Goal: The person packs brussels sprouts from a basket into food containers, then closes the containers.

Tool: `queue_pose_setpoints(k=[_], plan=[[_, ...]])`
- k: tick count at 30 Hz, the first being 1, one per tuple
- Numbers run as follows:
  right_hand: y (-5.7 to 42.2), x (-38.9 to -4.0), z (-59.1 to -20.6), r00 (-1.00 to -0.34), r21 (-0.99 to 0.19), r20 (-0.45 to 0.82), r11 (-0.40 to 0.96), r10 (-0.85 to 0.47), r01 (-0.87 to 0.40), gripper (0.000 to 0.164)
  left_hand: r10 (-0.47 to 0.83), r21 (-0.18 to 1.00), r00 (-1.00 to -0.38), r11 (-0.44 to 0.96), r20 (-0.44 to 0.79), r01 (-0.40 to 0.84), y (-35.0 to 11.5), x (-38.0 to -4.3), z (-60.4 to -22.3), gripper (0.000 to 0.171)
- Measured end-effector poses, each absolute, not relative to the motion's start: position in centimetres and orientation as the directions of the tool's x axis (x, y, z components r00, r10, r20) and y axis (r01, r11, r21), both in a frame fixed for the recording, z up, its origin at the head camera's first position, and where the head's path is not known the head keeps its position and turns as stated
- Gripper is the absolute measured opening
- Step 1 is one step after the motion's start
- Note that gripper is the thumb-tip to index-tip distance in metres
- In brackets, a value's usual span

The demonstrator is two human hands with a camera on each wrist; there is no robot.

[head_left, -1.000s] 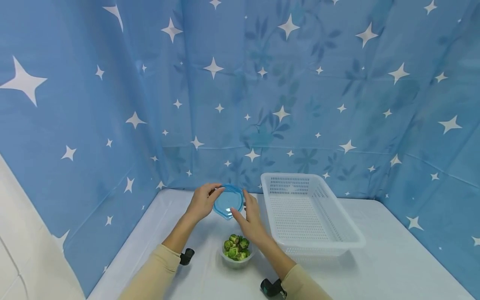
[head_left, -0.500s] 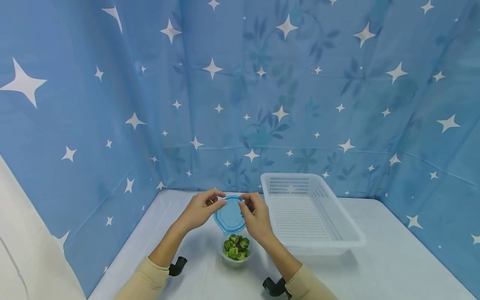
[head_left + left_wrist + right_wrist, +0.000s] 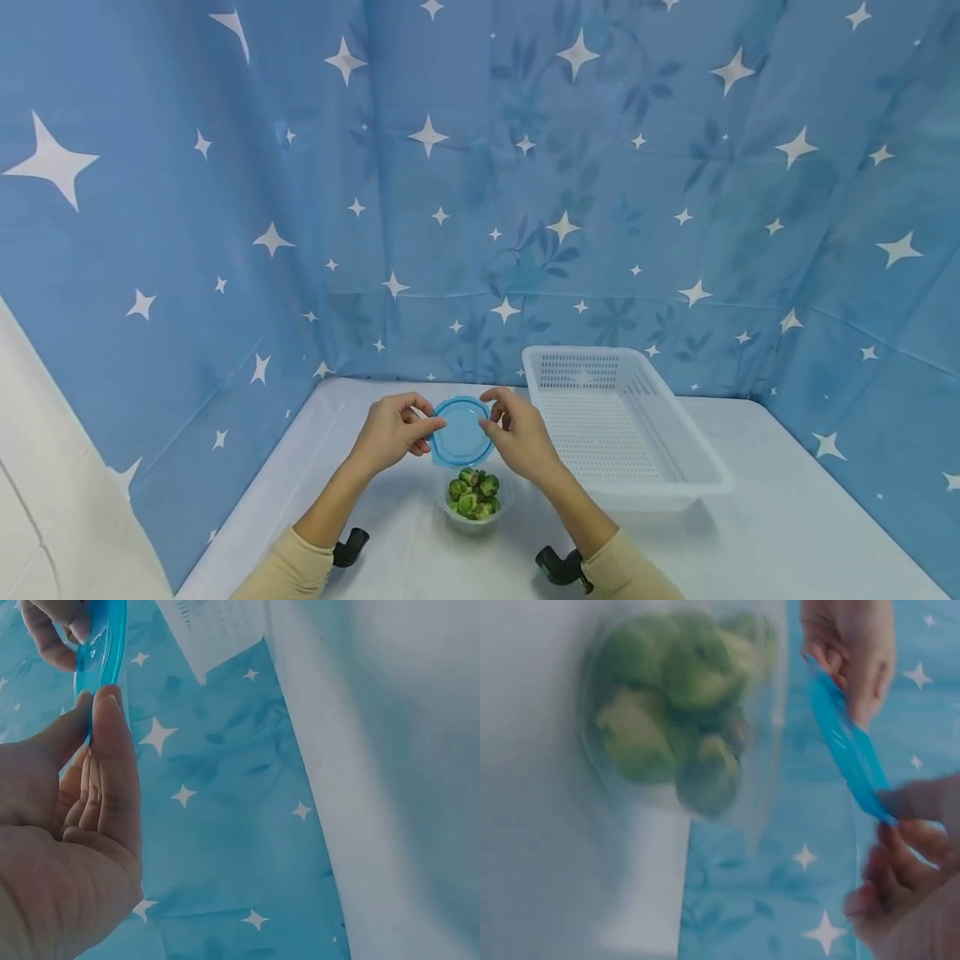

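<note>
Both hands hold a translucent blue lid (image 3: 461, 433) between them, raised above and behind a clear bowl (image 3: 472, 527). My left hand (image 3: 392, 433) pinches its left edge between thumb and fingers; the left wrist view shows that pinch on the lid's rim (image 3: 112, 645). On the opposite side my right hand (image 3: 521, 435) pinches the right edge, thumb toward me. Green Brussels sprouts (image 3: 472, 493) fill the bowl, which stands uncovered on the table. Up close in the right wrist view, the sprouts (image 3: 675, 697) show blurred through the clear wall.
A white perforated plastic basket (image 3: 630, 492) stands to the right on the white-covered table (image 3: 780, 517). Behind and at the sides hangs a blue curtain (image 3: 480, 183) with white stars. Black wrist devices (image 3: 558, 567) show near both forearms.
The lid has come down and nearer to the bowl, and its tilt has changed. Both hands moved down with it, shifting their grip along its edges. Bowl and basket stay put.
</note>
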State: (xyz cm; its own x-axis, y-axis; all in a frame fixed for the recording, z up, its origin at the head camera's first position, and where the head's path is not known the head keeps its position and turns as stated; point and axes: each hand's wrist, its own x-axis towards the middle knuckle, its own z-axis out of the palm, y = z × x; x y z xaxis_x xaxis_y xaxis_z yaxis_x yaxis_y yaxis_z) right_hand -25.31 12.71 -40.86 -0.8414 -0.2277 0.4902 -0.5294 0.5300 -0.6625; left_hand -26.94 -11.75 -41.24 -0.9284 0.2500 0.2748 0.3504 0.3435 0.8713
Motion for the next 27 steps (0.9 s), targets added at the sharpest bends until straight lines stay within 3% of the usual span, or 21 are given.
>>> queue_pose_setpoints(k=[4, 8, 15, 27], plan=[[14.2, -25.6, -40.2, -0.853, -0.634, 0.363, 0.571, -0.375, -0.521, 0.016, 0.343, 0.856, -0.909, 0.370, 0.236, 0.361, -11.8, -27.0, -41.8, 0.021], [15.1, -25.8, -39.8, -0.845, -0.641, 0.222, 0.581, -0.486, -0.502, 0.018, 0.444, 0.850, -0.879, 0.383, 0.174, 0.361, -11.7, -27.0, -42.1, 0.024], [15.4, -25.7, -39.6, -0.828, -0.620, 0.050, 0.632, -0.559, -0.465, 0.019, 0.534, 0.846, -0.842, 0.413, 0.074, 0.337, -11.2, -26.6, -42.6, 0.027], [15.2, -25.0, -39.7, -0.830, -0.418, 0.012, 0.751, -0.558, -0.511, 0.022, 0.581, 0.764, -0.809, 0.483, 0.086, 0.428, -10.6, -26.5, -43.5, 0.022]])
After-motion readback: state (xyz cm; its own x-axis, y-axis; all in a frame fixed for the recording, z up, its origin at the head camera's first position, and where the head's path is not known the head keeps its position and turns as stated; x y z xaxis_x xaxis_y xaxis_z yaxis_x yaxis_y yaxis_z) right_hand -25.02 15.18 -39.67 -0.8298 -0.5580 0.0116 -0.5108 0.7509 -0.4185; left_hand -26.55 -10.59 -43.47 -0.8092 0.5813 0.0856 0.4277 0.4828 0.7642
